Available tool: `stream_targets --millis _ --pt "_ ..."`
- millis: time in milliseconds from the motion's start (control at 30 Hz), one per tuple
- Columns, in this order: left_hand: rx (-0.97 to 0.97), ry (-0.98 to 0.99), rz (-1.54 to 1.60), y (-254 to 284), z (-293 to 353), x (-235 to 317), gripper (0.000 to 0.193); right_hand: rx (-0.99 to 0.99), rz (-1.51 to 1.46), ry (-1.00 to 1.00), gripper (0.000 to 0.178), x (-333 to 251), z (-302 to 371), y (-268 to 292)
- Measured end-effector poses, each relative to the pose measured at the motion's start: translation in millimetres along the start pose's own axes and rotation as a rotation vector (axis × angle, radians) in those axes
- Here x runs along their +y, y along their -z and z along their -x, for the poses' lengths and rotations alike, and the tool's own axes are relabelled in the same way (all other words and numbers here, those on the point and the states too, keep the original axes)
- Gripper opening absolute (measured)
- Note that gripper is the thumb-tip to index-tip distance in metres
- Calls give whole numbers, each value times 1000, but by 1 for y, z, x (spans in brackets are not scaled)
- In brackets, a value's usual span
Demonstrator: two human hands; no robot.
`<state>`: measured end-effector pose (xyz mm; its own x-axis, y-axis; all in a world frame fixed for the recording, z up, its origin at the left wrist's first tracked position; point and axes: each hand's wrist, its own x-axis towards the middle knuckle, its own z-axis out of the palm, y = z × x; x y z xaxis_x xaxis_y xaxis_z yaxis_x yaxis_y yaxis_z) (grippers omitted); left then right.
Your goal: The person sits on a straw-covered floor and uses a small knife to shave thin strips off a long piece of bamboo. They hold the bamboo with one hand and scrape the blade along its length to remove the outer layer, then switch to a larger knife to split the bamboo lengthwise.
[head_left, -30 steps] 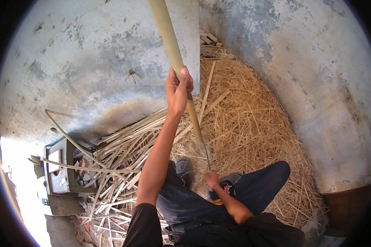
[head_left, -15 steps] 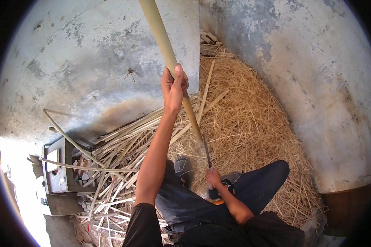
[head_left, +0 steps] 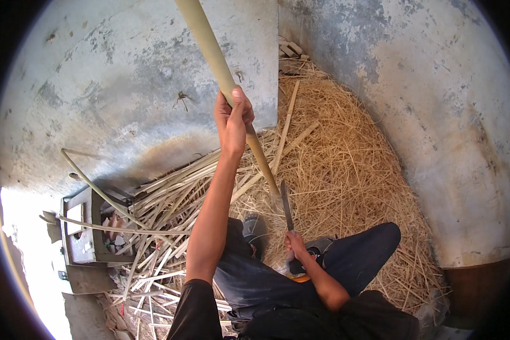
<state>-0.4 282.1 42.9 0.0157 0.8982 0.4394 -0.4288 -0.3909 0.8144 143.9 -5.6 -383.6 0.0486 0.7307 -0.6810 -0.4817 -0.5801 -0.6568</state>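
My left hand [head_left: 233, 120] is wrapped round a long greenish bamboo pole [head_left: 207, 48]. The pole slants from the top of the view down to the right, and its lower end rests low over the litter in front of my shoes. My right hand [head_left: 295, 242], down by my bent knee, is closed on the handle of a knife [head_left: 287, 208] with a long dark blade. The blade points away from me, its tip just right of the pole's lower end. Whether the blade touches the bamboo I cannot tell.
A deep heap of straw-like shavings [head_left: 345, 158] fills the corner between two worn walls [head_left: 425, 113]. Split bamboo strips [head_left: 170, 187] lie piled on the left, beside an old box [head_left: 85, 232] with bits in it. My shoes [head_left: 255, 232] stand among the shavings.
My left hand and the pole's upper part have shifted slightly left. The knife has turned, so its blade shows broader, and its tip stands a little higher.
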Motion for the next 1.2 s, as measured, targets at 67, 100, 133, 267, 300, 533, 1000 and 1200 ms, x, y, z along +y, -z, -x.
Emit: stream_targets --millis 67,100,133,267,300,533,1000,1200 --pt "-4 -19 -13 0 1 0 28 -79 -223 -81 24 -10 2 -6" --pt "-5 -28 -19 1 1 -1 28 -130 -396 -152 24 -15 2 -5" --pt "-10 -15 -18 0 2 -3 28 -180 -570 -224 24 -19 2 -6" --pt "-11 4 -27 -1 3 -7 28 -34 -191 -93 28 -29 -2 -15" --pt "-9 4 -31 -3 3 -6 28 35 -58 -28 31 -24 -6 -16" --pt "1 -18 -50 -9 5 -7 29 624 706 877 37 0 -19 -29" --pt "6 -8 2 0 -4 -8 28 -57 -109 -211 25 23 -22 32" --pt "-22 -17 -55 3 -4 -5 34 -38 -182 -87 27 -5 12 11"
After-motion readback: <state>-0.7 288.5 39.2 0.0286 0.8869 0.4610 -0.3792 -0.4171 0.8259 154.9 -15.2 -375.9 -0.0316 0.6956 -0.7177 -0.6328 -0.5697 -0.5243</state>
